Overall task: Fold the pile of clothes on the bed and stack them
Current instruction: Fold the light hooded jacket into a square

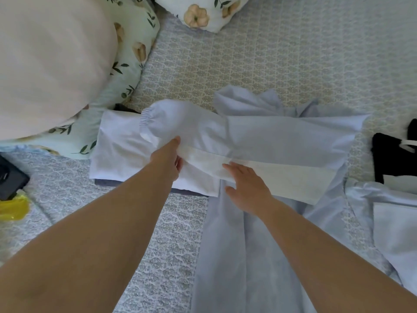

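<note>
On the patterned bedspread [282, 53] a pale blue garment [282, 141] lies spread out, its elastic-cuffed sleeve [180, 118] drawn across to the left over a folded white stack [117, 154]; the left hand [168, 158] pinches the sleeve's edge, thumb on top; the right hand [247, 188] rests flat on the garment's middle, fingers straight and slightly spread; floral pillows [135, 41] lie beyond.

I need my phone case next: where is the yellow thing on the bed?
In the head view the yellow thing lies at the far left edge on the bedspread, just below a dark flat object.
</note>
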